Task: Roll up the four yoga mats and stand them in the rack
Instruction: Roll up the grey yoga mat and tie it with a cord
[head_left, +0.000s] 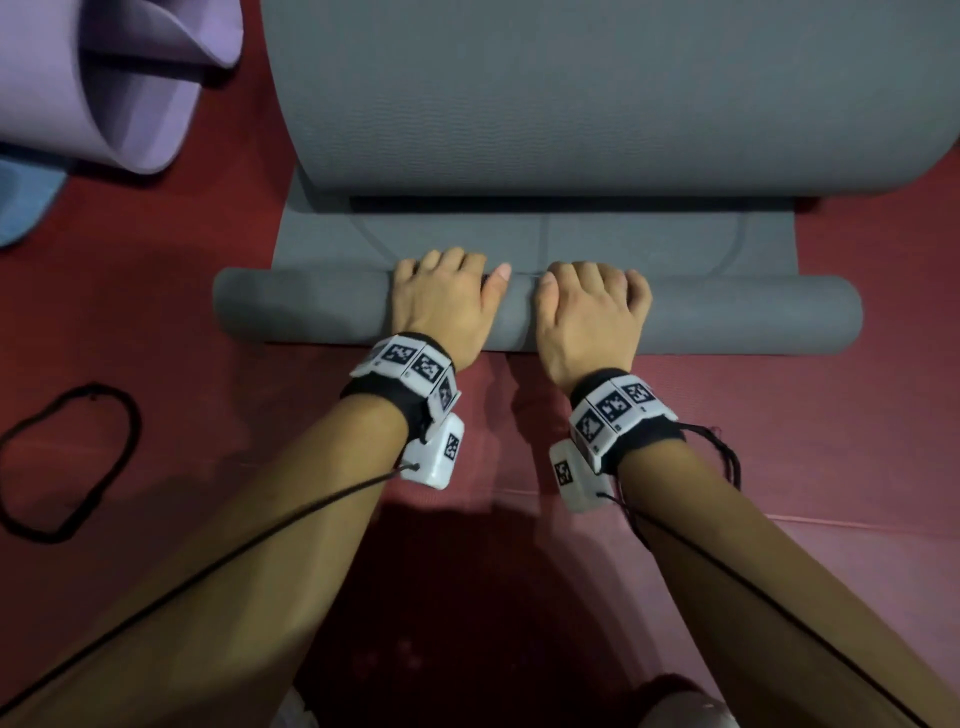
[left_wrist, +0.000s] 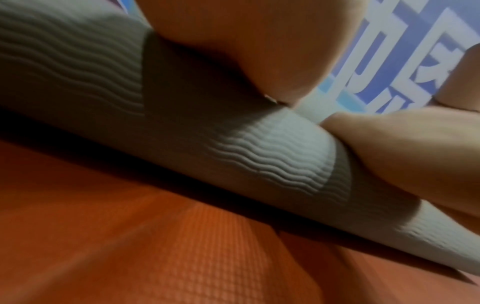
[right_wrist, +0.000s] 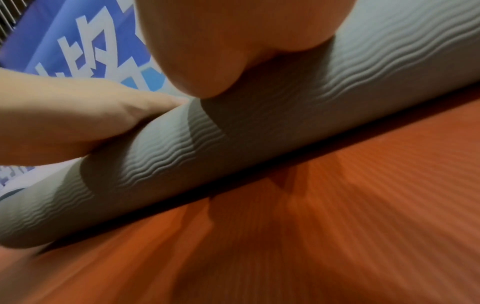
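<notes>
A grey yoga mat lies across a red mat, its near end wound into a roll (head_left: 727, 317). The unrolled stretch (head_left: 623, 234) runs away from me, and the far end (head_left: 519, 93) curls up and back over it. My left hand (head_left: 447, 296) and right hand (head_left: 592, 306) sit side by side on the middle of the roll, fingers curled over its far side, thumbs nearly touching. The left wrist view shows the ribbed roll (left_wrist: 259, 148) under my left hand (left_wrist: 233, 51). The right wrist view shows the roll (right_wrist: 285, 123) under my right hand (right_wrist: 221, 41).
A loosely curled purple mat (head_left: 104, 78) lies at the far left, with a blue mat's corner (head_left: 21, 197) below it. A black strap loop (head_left: 67, 462) lies on the red mat (head_left: 831, 441) to my left. A blue banner with white characters (left_wrist: 389, 61) stands behind.
</notes>
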